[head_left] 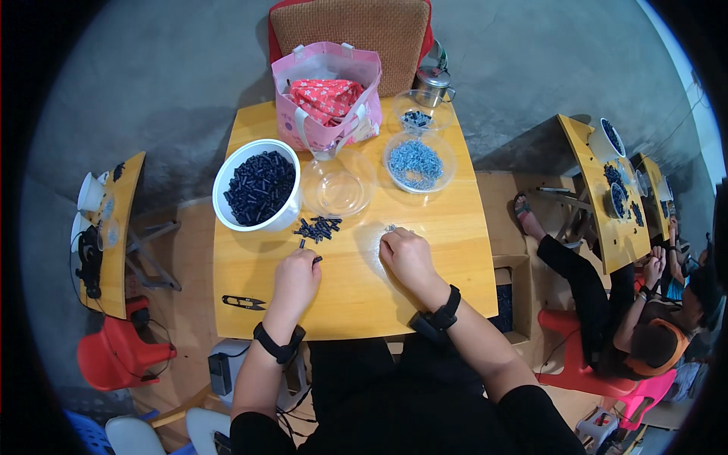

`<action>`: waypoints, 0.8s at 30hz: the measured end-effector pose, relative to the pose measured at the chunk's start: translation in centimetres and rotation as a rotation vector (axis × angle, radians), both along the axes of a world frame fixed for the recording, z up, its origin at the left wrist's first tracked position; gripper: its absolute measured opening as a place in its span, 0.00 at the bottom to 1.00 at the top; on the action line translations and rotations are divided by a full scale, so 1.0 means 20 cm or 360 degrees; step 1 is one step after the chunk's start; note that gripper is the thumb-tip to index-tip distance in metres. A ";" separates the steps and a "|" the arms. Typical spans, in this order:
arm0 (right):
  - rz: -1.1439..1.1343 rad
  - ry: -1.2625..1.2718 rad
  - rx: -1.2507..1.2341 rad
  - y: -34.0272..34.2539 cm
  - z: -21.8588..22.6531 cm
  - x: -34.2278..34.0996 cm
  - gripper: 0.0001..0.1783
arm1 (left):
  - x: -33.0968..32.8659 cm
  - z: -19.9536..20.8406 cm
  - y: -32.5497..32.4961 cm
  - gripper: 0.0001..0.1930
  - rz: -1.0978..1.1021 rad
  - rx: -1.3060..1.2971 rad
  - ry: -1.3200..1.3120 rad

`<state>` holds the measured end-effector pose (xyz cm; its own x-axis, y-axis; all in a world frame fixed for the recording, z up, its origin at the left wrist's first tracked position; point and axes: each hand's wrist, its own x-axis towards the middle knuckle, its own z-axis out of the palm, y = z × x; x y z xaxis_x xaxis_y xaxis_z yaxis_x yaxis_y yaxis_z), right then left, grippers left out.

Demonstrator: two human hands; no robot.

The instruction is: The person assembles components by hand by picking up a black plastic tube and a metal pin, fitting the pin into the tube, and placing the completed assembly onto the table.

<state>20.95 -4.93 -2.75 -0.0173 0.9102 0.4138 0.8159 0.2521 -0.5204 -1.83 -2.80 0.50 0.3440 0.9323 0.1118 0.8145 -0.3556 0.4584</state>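
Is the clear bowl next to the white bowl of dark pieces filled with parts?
No: the clear bowl beside the white bowl looks empty, with only the table showing through it.

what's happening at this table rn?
A person sits at a wooden table, working with small parts. The left hand pinches a small dark piece beside a loose pile of dark pieces. The right hand rests fingertips-down on the tabletop, near a few small silvery bits. Behind them stand a white bowl of dark pieces, an empty clear dish and a clear dish of silvery parts. Another person sits at a neighbouring table.
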 end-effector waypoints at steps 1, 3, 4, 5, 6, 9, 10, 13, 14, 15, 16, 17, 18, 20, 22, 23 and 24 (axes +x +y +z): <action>0.0029 0.0045 -0.0015 0.00 0.01 0.00 0.02 | 0.00 -0.01 0.00 0.03 0.0011 -0.0009 -0.0109; 0.0001 0.0188 -0.0014 -0.02 0.02 0.00 0.03 | -0.03 0.00 -0.01 0.03 0.0021 -0.0013 -0.0213; -0.0036 0.0321 -0.0021 -0.03 0.03 0.01 0.04 | -0.03 0.02 -0.02 0.03 0.0118 -0.0087 -0.0333; -0.0044 0.0320 -0.0018 -0.04 0.03 0.02 0.04 | -0.03 0.03 -0.03 0.04 0.0215 -0.0162 -0.0454; -0.0092 0.0420 -0.0109 -0.04 0.01 0.03 0.05 | -0.04 0.02 -0.04 0.04 0.0206 -0.0162 -0.0457; -0.0152 0.0529 -0.0188 -0.05 -0.03 0.06 0.06 | -0.04 0.00 -0.11 0.05 0.0232 -0.0380 -0.0792; -0.0150 0.0545 -0.0186 -0.05 -0.04 0.06 0.06 | -0.02 0.00 -0.16 0.05 0.0228 -0.0431 -0.0819; -0.0175 0.0547 -0.0139 -0.06 -0.02 0.05 0.06 | 0.08 -0.01 -0.27 0.04 0.0180 -0.0441 -0.0770; -0.0174 0.0545 -0.0139 -0.06 -0.03 0.06 0.06 | 0.12 -0.01 -0.30 0.04 0.0140 -0.0534 -0.0867; -0.0151 0.0656 -0.0166 -0.06 -0.06 0.06 0.06 | 0.15 -0.01 -0.32 0.04 0.0099 -0.0628 -0.0963; -0.0131 0.0764 -0.0192 -0.06 -0.06 0.07 0.05 | 0.18 -0.01 -0.33 0.04 0.0084 -0.0677 -0.0960; -0.0132 0.0762 -0.0192 -0.07 -0.07 0.07 0.05 | 0.20 -0.02 -0.34 0.04 0.0082 -0.0678 -0.0962; -0.0128 0.1050 -0.0310 -0.08 -0.07 0.07 0.05 | 0.20 -0.04 -0.34 0.04 0.0089 -0.0693 -0.1003; -0.0122 0.1338 -0.0429 -0.09 -0.05 0.07 0.05 | 0.22 -0.03 -0.33 0.04 0.0098 -0.0708 -0.1045; -0.0048 0.1835 -0.0579 -0.11 -0.03 0.09 0.05 | 0.22 0.02 -0.32 0.05 0.0191 -0.1178 -0.1672; -0.0049 0.1834 -0.0578 -0.10 -0.04 0.10 0.05 | 0.23 0.03 -0.31 0.05 0.0189 -0.1179 -0.1672; -0.0035 0.1724 -0.0524 -0.10 -0.07 0.12 0.05 | 0.24 0.04 -0.30 0.05 0.0166 -0.1160 -0.1722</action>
<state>23.29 -6.89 -4.13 0.2219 0.9733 -0.0586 -0.1021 -0.0366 -0.9941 2.95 -8.87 1.22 0.3215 0.9122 -0.2539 -0.0768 0.2924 0.9532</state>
